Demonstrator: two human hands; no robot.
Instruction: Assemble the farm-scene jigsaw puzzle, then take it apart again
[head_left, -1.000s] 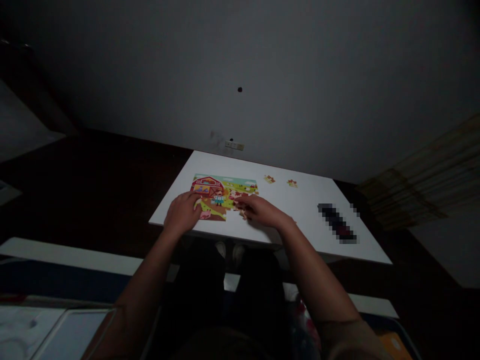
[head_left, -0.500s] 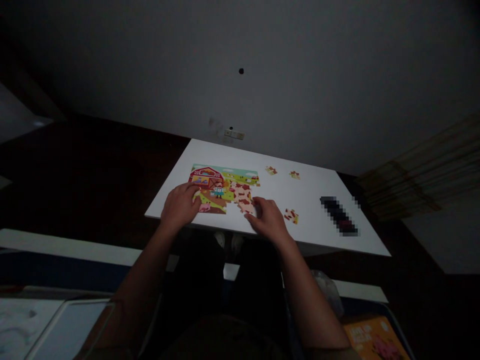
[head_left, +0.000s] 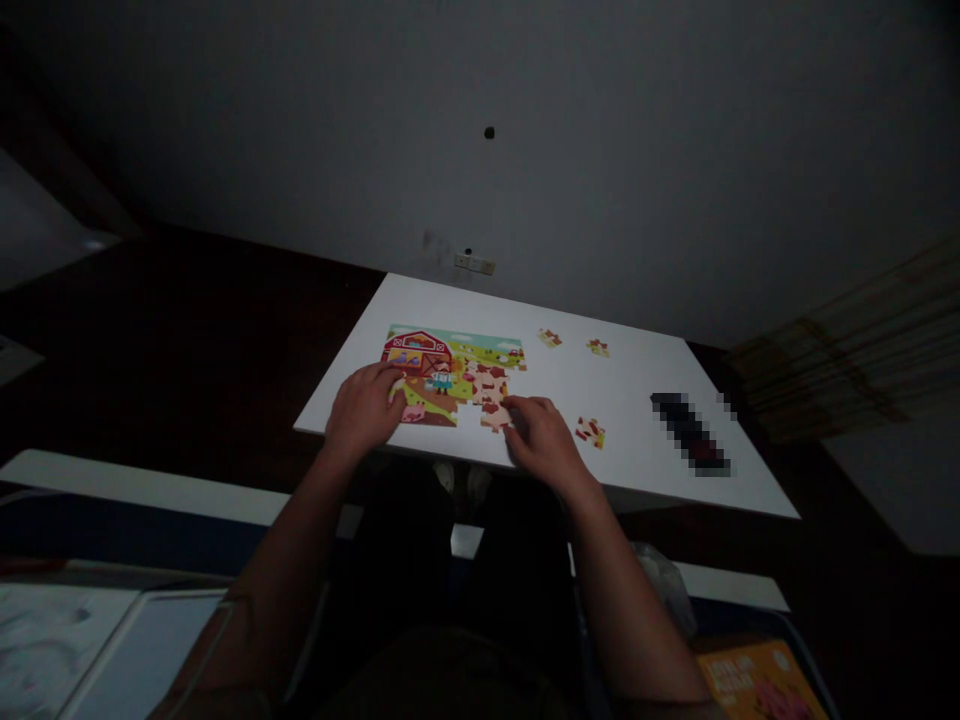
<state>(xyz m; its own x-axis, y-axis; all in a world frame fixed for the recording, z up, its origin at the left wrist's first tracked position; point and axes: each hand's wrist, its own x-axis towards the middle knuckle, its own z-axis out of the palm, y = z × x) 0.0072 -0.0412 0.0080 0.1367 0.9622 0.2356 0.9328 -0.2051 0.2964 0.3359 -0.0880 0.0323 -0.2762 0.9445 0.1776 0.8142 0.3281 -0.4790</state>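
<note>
Beneath the right hand [head_left: 544,440], loosely curled, a cardboard cow piece [head_left: 495,415] touches the fingertips at the edge of a farm jigsaw puzzle [head_left: 427,365] — pinched or not, unclear — while the left hand [head_left: 365,412] lies spread on the puzzle.

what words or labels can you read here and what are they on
The orange box: lettering on its cover, too small and blurred to read.
The dark object on the table: pixelated, so nothing on it can be read.
The jigsaw puzzle: no readable words.
</note>
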